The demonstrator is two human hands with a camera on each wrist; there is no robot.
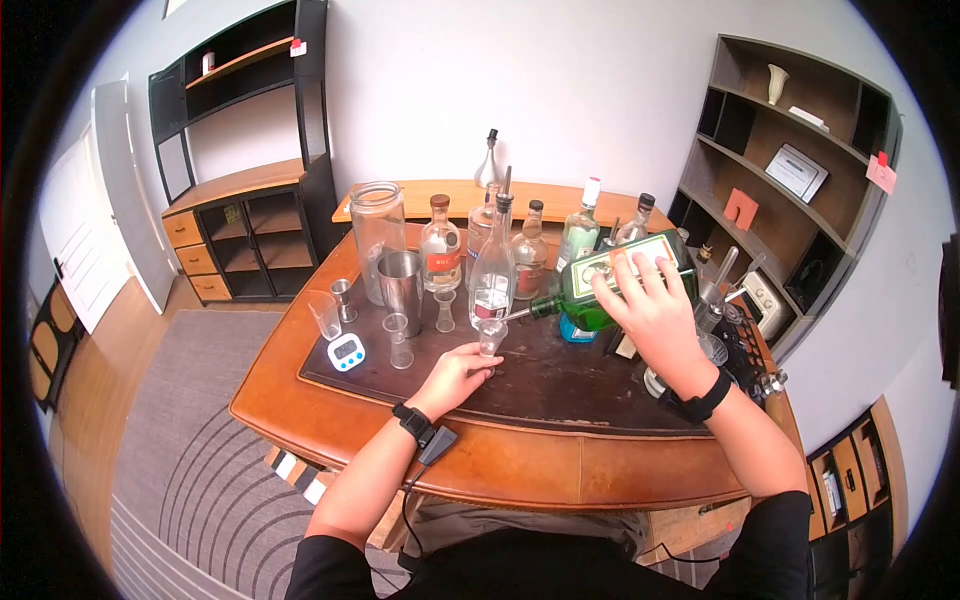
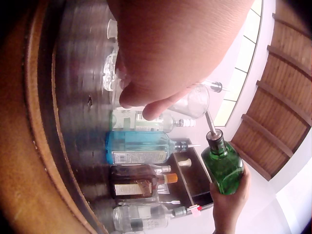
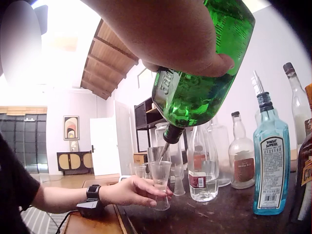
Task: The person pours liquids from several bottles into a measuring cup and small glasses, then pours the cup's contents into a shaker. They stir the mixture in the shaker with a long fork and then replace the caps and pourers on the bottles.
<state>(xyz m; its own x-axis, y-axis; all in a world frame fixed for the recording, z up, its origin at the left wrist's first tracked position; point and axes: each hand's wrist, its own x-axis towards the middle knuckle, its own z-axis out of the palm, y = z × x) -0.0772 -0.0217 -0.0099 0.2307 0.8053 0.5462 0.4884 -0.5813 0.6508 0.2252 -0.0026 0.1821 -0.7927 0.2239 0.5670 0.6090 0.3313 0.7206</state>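
Observation:
My left hand [image 1: 462,376] pinches a clear hourglass-shaped jigger [image 1: 490,330], keeping it upright near the front of the desk. My right hand [image 1: 650,310] grips a green square-sided bottle [image 1: 588,318] by its body, tipped neck-down toward the left. From its neck a metal pour spout [image 3: 164,152] reaches the jigger's open top. Liquid shows inside the green glass in the right wrist view. Behind the jigger stands a tall clear bottle [image 1: 492,275] with a dark pourer. My left fingers hide the jigger's lower part in the left wrist view.
More clear jiggers [image 1: 399,345], a metal shaker tin [image 1: 402,290], a big glass jar [image 1: 376,225] and a white timer [image 1: 346,351] stand left. A blue bottle [image 3: 270,165] and several others line the back and right. Bar tools [image 1: 722,290] crowd the right edge.

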